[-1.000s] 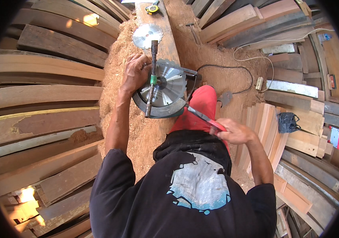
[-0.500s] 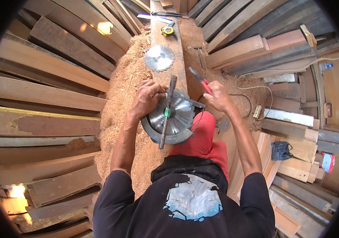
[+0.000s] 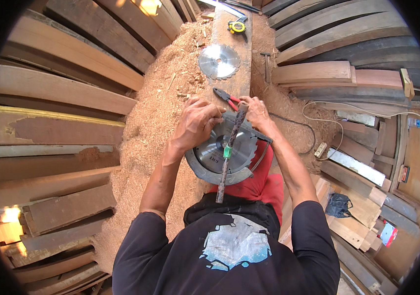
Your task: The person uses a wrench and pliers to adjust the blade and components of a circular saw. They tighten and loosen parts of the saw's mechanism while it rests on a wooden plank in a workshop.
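Observation:
A circular saw (image 3: 207, 164) is tilted against my red-trousered leg, its toothed blade (image 3: 239, 147) facing up. My left hand (image 3: 197, 123) has its fingers curled onto the saw's upper left edge. Across the blade runs a dark, worn rod (image 3: 223, 177) with a green band; how it is fixed cannot be seen. My right hand (image 3: 258, 114) is closed beside the rod's upper end, and what its fingertips hold is hidden. Red-handled pliers (image 3: 227, 98) lie on the plank just beyond, handles apart, their ends close to my right fingertips.
On the plank (image 3: 234, 73) lie a loose saw blade (image 3: 219, 61) and a yellow tape measure (image 3: 237, 28). A hammer (image 3: 267, 66) rests to its right. Sawdust (image 3: 156, 128) covers the floor, a cable (image 3: 340, 130) runs at right, and stacked boards (image 3: 57, 101) line both sides.
The pliers, held up in my right hand before, now lie on the plank. My right hand has come left to the rod's upper end. Within the view, saw and rod have shifted right.

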`<control>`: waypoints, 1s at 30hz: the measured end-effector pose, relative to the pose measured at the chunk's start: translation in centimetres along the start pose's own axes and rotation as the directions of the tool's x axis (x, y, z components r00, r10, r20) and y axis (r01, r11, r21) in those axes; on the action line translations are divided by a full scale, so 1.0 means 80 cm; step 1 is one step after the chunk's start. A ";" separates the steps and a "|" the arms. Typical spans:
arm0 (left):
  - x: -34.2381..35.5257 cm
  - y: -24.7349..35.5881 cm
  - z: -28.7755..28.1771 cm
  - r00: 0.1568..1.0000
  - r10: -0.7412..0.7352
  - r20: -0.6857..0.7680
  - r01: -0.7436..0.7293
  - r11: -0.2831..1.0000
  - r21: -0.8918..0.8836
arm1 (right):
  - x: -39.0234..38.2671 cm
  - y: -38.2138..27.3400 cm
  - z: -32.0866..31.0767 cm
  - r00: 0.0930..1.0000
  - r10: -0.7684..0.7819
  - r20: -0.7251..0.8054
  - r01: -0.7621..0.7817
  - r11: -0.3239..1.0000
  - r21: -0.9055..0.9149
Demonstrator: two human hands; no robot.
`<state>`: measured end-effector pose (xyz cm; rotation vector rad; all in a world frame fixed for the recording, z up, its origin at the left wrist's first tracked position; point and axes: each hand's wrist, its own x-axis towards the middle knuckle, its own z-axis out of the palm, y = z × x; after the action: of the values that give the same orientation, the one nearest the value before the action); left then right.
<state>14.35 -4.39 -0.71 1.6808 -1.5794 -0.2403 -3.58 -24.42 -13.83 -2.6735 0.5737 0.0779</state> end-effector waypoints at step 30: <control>-0.076 0.017 0.009 0.929 -0.118 -0.350 0.199 0.958 0.205 | -0.071 -0.266 -0.229 0.962 0.272 -0.002 -0.271 0.958 -0.094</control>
<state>11.62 0.97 -2.58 1.9202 -1.2547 0.1562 -0.71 -11.80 11.73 -2.6636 0.9524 0.2012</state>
